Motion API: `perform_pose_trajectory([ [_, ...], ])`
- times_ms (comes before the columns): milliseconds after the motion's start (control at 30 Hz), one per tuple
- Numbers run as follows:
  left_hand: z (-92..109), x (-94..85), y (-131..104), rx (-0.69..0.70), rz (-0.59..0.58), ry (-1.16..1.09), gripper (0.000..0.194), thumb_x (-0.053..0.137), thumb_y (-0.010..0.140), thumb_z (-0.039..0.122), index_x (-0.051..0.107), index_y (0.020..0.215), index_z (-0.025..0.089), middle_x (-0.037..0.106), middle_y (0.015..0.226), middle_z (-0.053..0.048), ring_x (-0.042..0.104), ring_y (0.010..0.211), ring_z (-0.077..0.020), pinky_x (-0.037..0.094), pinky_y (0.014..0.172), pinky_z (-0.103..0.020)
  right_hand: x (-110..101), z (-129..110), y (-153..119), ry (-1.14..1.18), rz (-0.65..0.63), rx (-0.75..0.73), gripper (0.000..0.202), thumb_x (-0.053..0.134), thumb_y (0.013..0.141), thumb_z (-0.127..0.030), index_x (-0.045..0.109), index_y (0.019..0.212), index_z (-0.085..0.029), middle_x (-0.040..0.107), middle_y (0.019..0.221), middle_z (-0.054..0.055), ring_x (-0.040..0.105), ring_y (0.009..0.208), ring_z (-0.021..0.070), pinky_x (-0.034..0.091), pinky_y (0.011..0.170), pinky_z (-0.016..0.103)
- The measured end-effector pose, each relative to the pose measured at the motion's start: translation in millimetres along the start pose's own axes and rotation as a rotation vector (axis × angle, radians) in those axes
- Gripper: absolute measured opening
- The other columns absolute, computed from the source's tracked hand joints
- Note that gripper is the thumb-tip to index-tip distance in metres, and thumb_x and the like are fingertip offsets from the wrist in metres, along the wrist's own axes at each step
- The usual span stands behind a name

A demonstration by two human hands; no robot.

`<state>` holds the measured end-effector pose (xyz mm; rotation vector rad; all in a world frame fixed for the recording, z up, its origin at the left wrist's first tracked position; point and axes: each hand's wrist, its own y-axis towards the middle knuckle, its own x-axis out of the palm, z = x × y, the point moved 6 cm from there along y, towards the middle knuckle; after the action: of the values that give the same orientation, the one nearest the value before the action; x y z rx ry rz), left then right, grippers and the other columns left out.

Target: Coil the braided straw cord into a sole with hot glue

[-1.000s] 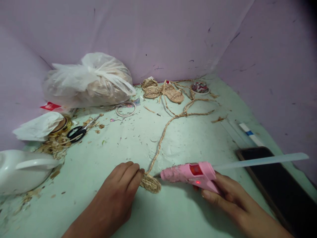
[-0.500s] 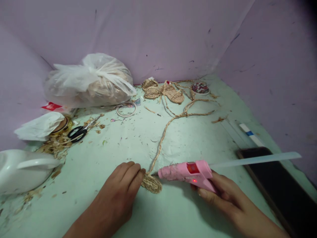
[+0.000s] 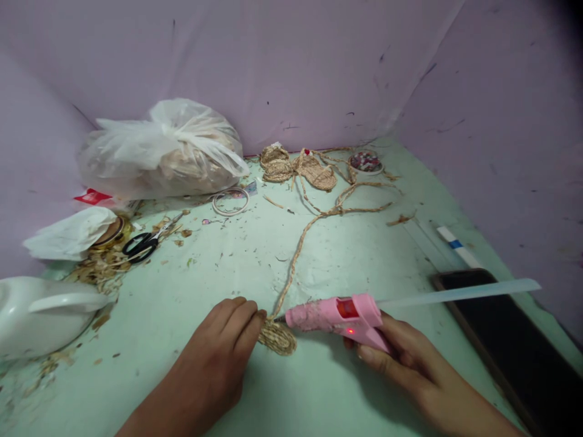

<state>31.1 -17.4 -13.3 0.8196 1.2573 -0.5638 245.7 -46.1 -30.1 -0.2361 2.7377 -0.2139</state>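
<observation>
My left hand [image 3: 223, 352] is closed on one end of a small oval coil of braided straw cord [image 3: 280, 338], holding it at the near middle of the table. From the coil, a loose length of the same cord [image 3: 297, 258] runs away across the table. My right hand [image 3: 401, 358] is wrapped round the handle of a pink glue gun [image 3: 337, 315], with its red light lit. The gun's dark nozzle points left and meets the coil's upper edge, where the cord leaves it. A long translucent glue stick [image 3: 460, 293] sticks out of the gun's back.
At the back stand woven straw slippers [image 3: 319, 170] and a bowl of beads [image 3: 365, 162]. To the left are a tied plastic bag [image 3: 182, 145], black-handled scissors [image 3: 142, 246], a white jug [image 3: 45, 315] and straw scraps. A dark phone [image 3: 510, 340] lies at right.
The glue gun has moved slightly left with my right hand, bringing its nozzle closer against the coil. My left hand keeps its hold.
</observation>
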Motion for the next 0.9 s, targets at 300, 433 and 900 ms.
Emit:
perform_pose_trajectory([
  [300, -8.5, 5.1, -4.8, -0.043, 0.016, -0.007, 0.039, 0.039, 0.079, 0.002, 0.051, 0.115, 0.009, 0.054, 0.110, -0.014, 0.048, 0.105, -0.0263, 0.047, 0.089, -0.043, -0.7, 0.9, 3.9, 0.116, -0.070, 0.018, 0.019, 0.053, 0.084, -0.035, 0.062, 0.093, -0.022, 0.062, 0.078, 0.001, 0.056, 0.070, 0.0178, 0.046, 0.062, 0.026],
  [433, -13.2, 1.5, -4.4, -0.126, 0.051, -0.076, 0.035, 0.039, 0.082, 0.005, 0.050, 0.114, 0.011, 0.053, 0.112, -0.014, 0.049, 0.106, -0.0245, 0.047, 0.089, -0.040, -4.9, 5.4, 4.4, 0.255, -0.045, 0.024, 0.018, 0.055, 0.084, -0.040, 0.061, 0.086, -0.024, 0.058, 0.074, -0.001, 0.053, 0.067, 0.0149, 0.043, 0.060, 0.023],
  [900, -30.9, -0.9, -6.9, -0.199, 0.142, -0.098, 0.026, 0.042, 0.087, 0.014, 0.047, 0.112, 0.016, 0.049, 0.112, -0.010, 0.051, 0.103, -0.0164, 0.047, 0.089, -0.024, -5.2, 2.8, 7.0, 0.380, -0.060, -0.014, 0.025, 0.055, 0.081, -0.045, 0.057, 0.081, -0.020, 0.046, 0.067, -0.003, 0.039, 0.058, 0.0120, 0.030, 0.052, 0.023],
])
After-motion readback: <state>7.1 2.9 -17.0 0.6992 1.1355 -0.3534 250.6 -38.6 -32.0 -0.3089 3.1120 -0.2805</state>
